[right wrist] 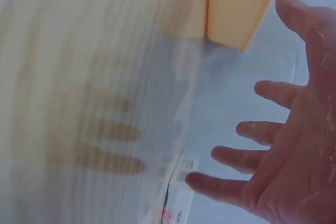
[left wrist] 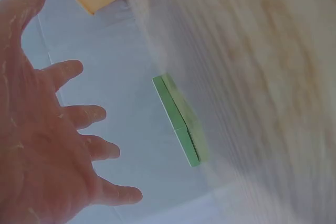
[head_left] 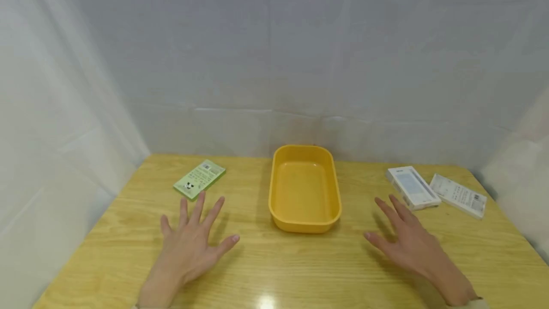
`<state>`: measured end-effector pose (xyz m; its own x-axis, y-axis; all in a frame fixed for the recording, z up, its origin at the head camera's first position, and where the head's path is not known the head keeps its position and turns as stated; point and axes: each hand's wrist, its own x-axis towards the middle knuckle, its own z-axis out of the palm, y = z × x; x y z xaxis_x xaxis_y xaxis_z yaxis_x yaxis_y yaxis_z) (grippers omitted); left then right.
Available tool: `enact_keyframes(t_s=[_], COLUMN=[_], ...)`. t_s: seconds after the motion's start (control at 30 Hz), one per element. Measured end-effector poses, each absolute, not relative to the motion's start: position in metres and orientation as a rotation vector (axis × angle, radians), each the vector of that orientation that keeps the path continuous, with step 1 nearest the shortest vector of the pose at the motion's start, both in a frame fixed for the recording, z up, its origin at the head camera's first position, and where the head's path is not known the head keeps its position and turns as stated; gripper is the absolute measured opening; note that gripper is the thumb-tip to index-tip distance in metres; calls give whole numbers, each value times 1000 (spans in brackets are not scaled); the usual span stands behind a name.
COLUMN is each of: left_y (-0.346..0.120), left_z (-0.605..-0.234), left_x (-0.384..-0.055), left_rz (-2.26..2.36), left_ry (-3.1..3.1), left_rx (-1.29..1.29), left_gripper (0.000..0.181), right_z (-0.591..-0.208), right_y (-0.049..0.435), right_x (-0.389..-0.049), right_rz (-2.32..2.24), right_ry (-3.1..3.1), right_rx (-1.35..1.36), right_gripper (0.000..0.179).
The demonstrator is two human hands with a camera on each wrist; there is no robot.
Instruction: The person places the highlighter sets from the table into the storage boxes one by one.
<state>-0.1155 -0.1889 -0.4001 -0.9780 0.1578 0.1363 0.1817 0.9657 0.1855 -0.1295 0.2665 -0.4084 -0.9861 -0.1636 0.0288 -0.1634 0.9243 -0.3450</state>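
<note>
Fingers spread wide, my left hand [head_left: 188, 251] hovers over the near left of the table, holding nothing. Just beyond its fingertips lies a flat green box [head_left: 199, 179] with a panda-like print and a barcode. The left wrist view shows the green edge of this box [left wrist: 177, 121] past the open palm [left wrist: 47, 150]. On the other side, my right hand [head_left: 411, 247] is also spread and empty. A white box with a pale blue panel [head_left: 412, 187] lies just past its fingers, touching or overlapping a thin white box with printed text [head_left: 461, 196].
A deep yellow plastic tub [head_left: 305, 227] stands between the hands, toward the back of the wooden table [head_left: 274, 263]. Pale sheeting [head_left: 274, 61] hangs behind the table and along both sides.
</note>
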Motion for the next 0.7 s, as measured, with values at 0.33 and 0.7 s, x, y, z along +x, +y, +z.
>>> enact_keyframes(t_s=[0.33, 0.7], left_y=[-197, -207], left_z=[-398, -392], left_x=[-128, -155], left_rz=[-310, -220], left_ry=[-2985, -2977], left_rx=[-285, -323], left_gripper=[84, 83], right_z=[-403, -404], right_y=[249, 236], right_x=[-142, -155], right_rz=[-858, -1085], right_ry=[3033, 2875], right_rx=[-366, -383], right_gripper=[75, 67])
